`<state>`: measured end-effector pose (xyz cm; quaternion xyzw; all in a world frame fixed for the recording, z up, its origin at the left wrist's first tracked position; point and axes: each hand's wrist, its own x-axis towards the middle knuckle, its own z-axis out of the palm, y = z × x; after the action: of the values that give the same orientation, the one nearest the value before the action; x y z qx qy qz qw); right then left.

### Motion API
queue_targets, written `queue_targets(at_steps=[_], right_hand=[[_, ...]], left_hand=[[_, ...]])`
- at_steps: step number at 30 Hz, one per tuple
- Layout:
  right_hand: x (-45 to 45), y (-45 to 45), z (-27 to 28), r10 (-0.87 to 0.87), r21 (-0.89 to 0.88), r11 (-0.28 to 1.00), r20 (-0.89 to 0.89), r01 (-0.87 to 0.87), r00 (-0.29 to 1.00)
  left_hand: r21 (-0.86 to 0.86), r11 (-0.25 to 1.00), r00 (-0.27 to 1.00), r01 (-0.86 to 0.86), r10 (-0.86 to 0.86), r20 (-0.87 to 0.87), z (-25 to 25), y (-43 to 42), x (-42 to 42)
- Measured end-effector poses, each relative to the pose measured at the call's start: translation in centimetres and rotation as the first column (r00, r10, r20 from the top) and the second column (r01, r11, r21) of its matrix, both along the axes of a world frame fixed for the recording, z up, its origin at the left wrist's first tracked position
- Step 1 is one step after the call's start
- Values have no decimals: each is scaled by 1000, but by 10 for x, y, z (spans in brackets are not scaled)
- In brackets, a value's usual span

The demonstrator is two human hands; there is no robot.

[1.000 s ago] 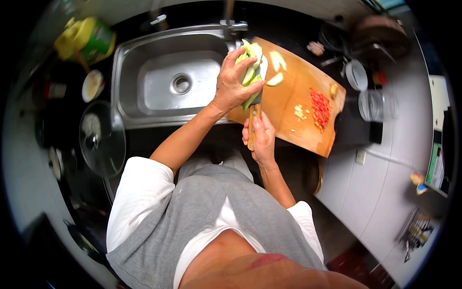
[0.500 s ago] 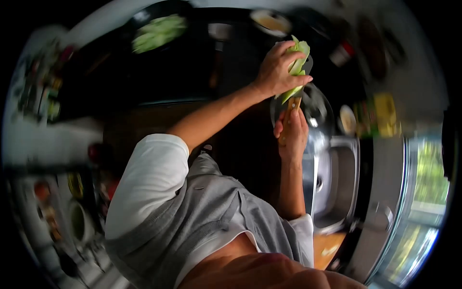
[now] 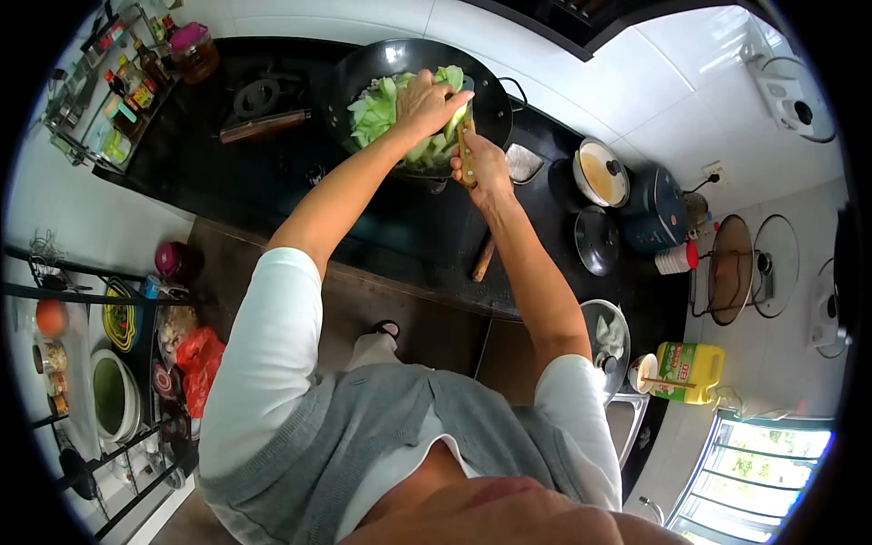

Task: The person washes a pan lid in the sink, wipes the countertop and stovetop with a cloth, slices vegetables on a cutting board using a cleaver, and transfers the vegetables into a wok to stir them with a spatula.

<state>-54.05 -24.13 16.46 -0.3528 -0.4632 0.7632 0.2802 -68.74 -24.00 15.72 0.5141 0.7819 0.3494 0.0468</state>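
Observation:
Over the wok (image 3: 495,77), my left hand (image 3: 425,107) has its fingers curled round pale green vegetable slices (image 3: 451,76), pressing them against the knife's blade; its thumb reaches the blade's edge. In my right hand (image 3: 489,171) is the wooden handle of a kitchen knife (image 3: 468,156), the broad blade pointing up into the wok and mostly hidden by slices and fingers. More green slices (image 3: 371,118) lie in the wok under and left of my left hand. Beside my right hand is a spatula (image 3: 524,163), its wooden handle running down toward the counter's front edge.
An unused burner (image 3: 257,95) and a bottle rack (image 3: 127,100) stand left. To the right are a lidded pot (image 3: 601,173), a black lid (image 3: 597,241), a dark rice cooker (image 3: 656,209), a metal bowl (image 3: 607,341) and a yellow oil jug (image 3: 695,372). A shelf stands lower left.
Both hands, with the knife and slices, have moved from near the sink side to over the wok. The view has turned, so the wok now appears nearer the middle.

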Motion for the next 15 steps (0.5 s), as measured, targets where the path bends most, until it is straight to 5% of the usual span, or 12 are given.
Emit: queue_targets(at_steps=[7,9,12,15], right_hand=[[-17,19,-5,-8,116,993,115,-5,993],[-16,23,-4,-2,112,994,123,-12,992],[-7,30,4,-67,152,987,152,43,986],[2,34,7,-103,164,983,149,78,983]], left_hand=[[30,968,913,250,-246,326,1,18,-17],[107,968,919,226,-249,307,-2,25,-22],[100,953,569,287,-254,782,1,21,-38],[153,944,399,293,-266,878,1,14,-56]])
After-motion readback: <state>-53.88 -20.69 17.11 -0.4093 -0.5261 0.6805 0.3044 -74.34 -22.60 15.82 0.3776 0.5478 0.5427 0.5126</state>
